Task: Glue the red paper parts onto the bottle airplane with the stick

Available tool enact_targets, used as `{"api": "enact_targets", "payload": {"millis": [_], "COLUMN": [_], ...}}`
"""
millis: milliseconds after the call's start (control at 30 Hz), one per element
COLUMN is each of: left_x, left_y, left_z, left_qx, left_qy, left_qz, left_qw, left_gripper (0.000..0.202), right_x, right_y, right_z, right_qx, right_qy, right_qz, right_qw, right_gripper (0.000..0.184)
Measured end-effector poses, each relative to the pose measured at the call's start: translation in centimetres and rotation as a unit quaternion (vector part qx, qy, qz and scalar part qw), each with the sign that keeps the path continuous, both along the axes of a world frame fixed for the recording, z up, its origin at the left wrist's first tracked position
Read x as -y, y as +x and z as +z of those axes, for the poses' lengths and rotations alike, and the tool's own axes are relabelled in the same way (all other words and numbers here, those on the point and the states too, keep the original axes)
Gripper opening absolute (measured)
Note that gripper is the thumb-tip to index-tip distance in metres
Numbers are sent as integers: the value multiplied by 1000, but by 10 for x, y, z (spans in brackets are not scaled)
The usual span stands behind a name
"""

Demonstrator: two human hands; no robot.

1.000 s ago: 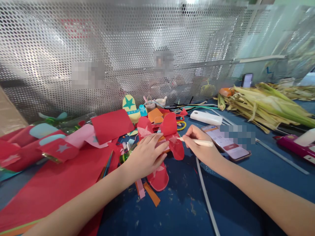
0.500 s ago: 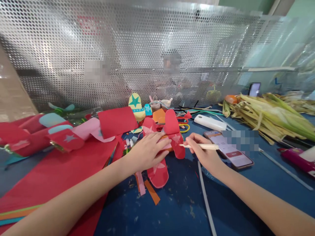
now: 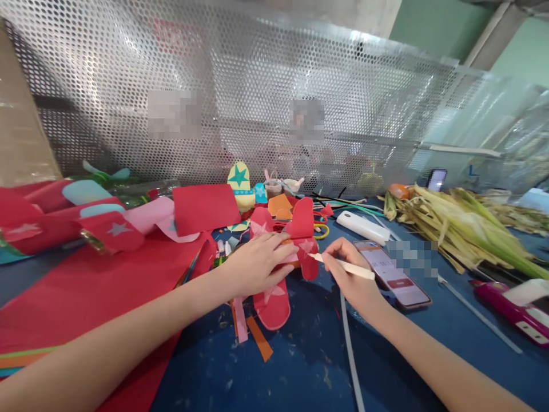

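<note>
My left hand (image 3: pixel 263 257) lies over a red paper craft (image 3: pixel 274 312) shaped like a plane, its fingers spread and pressing on the middle. Pale pink stars decorate the craft's rounded red wings. In my right hand (image 3: pixel 349 274) is a slim cream-coloured pen (image 3: pixel 358 270), pinched between thumb and fingers. The pen's tip is at a pink star (image 3: pixel 306 246) on the small red piece at the craft's right end; whether it touches I cannot tell. Part of the craft's middle is hidden under my left hand.
A phone (image 3: pixel 394 274) and a white oblong device (image 3: pixel 363 227) lie right of my right hand. Corn husks (image 3: pixel 458 223) are heaped at the right. Red paper sheets (image 3: pixel 98 297) cover the left. A perforated metal panel (image 3: pixel 257 74) stands behind the blue table (image 3: pixel 300 366).
The camera view has tilted slightly. The pen's tip has shifted a little left and up relative to the star, and its back end has dipped. My left hand stays on the craft.
</note>
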State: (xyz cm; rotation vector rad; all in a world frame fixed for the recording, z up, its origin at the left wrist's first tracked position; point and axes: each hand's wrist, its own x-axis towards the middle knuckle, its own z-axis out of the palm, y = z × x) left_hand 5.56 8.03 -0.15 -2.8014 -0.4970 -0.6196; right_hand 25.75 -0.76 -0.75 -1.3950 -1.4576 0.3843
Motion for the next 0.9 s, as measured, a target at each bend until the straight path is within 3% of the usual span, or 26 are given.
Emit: {"api": "enact_targets", "payload": {"millis": [900], "left_x": [3], "left_y": [0], "left_z": [2], "left_qx": [-4], "left_qy": [7], "left_qz": [2], "left_qw": [1000], "left_gripper": [31], "right_x": [-1], "right_y": [3], "right_z": [-8], "right_qx": [34], "right_qy": [-6], "right_qz": [13], "right_qw": [999], "right_gripper": [22]}}
